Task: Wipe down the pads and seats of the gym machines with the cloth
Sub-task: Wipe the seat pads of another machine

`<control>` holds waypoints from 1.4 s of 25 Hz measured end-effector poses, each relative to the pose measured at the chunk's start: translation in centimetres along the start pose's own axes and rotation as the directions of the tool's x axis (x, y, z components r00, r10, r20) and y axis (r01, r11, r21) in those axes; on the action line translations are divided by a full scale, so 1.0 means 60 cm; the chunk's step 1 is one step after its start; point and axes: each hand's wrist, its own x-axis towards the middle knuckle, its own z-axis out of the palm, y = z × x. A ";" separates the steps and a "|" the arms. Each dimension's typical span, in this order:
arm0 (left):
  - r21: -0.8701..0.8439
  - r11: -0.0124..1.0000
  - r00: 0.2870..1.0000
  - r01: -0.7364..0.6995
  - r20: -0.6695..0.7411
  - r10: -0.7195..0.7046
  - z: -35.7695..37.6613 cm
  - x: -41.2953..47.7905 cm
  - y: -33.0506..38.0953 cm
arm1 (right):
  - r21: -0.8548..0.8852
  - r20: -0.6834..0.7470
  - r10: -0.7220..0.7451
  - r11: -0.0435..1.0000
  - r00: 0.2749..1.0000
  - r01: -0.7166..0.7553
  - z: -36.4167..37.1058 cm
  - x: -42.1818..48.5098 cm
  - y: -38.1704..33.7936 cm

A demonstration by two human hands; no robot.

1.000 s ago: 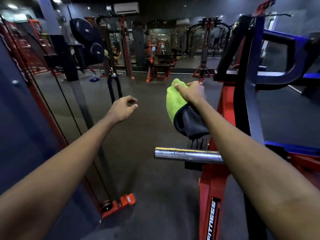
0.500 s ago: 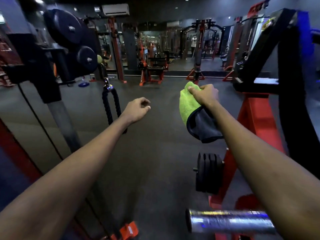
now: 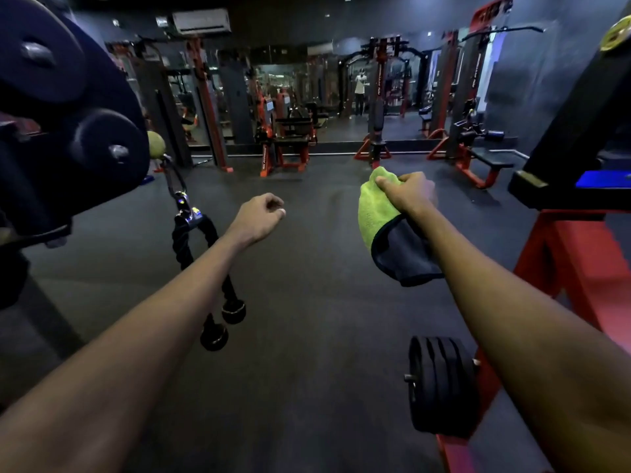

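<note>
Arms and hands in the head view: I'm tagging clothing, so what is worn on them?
Nothing visible: left arm and right arm are bare, no sleeves in frame; left hand and right hand show no gloves, watch or wristband.

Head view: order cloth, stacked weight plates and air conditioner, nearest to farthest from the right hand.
1. cloth, gripped in the right hand.
2. stacked weight plates, low, under the forearm.
3. air conditioner, high on the far wall.
</note>
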 end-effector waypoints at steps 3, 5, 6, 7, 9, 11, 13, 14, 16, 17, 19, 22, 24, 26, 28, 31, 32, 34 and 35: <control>-0.011 1.000 1.000 0.025 -0.005 -0.025 0.016 0.076 -0.033 | 0.004 -0.016 0.022 1.000 1.000 -0.022 0.045 0.057 -0.010; -0.025 0.999 0.999 0.048 -0.005 -0.049 0.028 0.124 -0.050 | 0.011 -0.010 0.018 1.000 1.000 -0.018 0.072 0.101 -0.022; -0.026 0.998 0.998 0.058 -0.008 -0.058 0.033 0.145 -0.057 | 0.016 0.001 0.024 1.000 1.000 -0.024 0.083 0.123 -0.028; -0.026 0.997 0.998 0.068 -0.015 -0.069 0.036 0.169 -0.065 | 0.014 0.007 0.028 1.000 1.000 -0.028 0.098 0.147 -0.034; -0.018 0.995 0.995 0.093 -0.034 -0.094 0.042 0.212 -0.085 | 0.013 0.018 0.014 1.000 1.000 -0.014 0.131 0.196 -0.044; 0.002 0.989 0.988 0.146 -0.055 -0.145 0.045 0.264 -0.115 | 0.024 0.054 -0.022 0.999 0.998 0.021 0.176 0.257 -0.059; 0.028 0.978 0.974 0.209 -0.090 -0.206 0.045 0.314 -0.151 | 0.049 0.107 -0.057 0.997 0.993 0.052 0.228 0.323 -0.079; 0.038 0.972 0.967 0.232 -0.115 -0.227 0.046 0.340 -0.168 | 0.062 0.126 -0.078 0.996 0.989 0.071 0.255 0.360 -0.088; 0.040 0.955 0.944 0.295 -0.164 -0.285 0.050 0.390 -0.197 | 0.073 0.175 -0.107 0.993 0.979 0.095 0.307 0.431 -0.107; 0.039 0.942 0.930 0.332 -0.180 -0.320 0.049 0.410 -0.208 | 0.078 0.201 -0.115 0.992 0.973 0.101 0.330 0.458 -0.116; 0.028 0.917 0.898 0.397 -0.220 -0.382 0.044 0.452 -0.237 | 0.096 0.258 -0.137 0.989 0.956 0.116 0.379 0.512 -0.134; -0.022 0.882 0.839 0.471 -0.299 -0.455 0.029 0.524 -0.322 | 0.129 0.325 -0.198 0.978 0.925 0.164 0.456 0.585 -0.173; -0.026 0.847 0.789 0.532 -0.347 -0.506 0.008 0.547 -0.362 | 0.140 0.382 -0.224 0.973 0.896 0.183 0.515 0.617 -0.206; -0.014 0.812 0.747 0.584 -0.382 -0.544 -0.016 0.548 -0.366 | 0.173 0.425 -0.269 0.961 0.864 0.214 0.574 0.635 -0.236; -0.006 0.793 0.710 0.609 -0.441 -0.549 -0.041 0.559 -0.400 | 0.207 0.481 -0.316 0.947 0.818 0.244 0.649 0.646 -0.273; 0.005 0.743 0.635 0.669 -0.523 -0.568 -0.085 0.577 -0.470 | 0.266 0.553 -0.402 0.915 0.729 0.303 0.769 0.651 -0.338; -0.008 0.728 0.607 0.686 -0.546 -0.578 -0.102 0.581 -0.502 | 0.283 0.574 -0.428 0.904 0.698 0.322 0.810 0.650 -0.361; -0.061 0.704 0.550 0.708 -0.577 -0.604 -0.135 0.583 -0.570 | 0.315 0.604 -0.474 0.880 0.641 0.355 0.881 0.643 -0.403; -0.089 0.684 0.513 0.724 -0.594 -0.620 -0.154 0.583 -0.614 | 0.326 0.624 -0.496 0.867 0.604 0.376 0.921 0.639 -0.427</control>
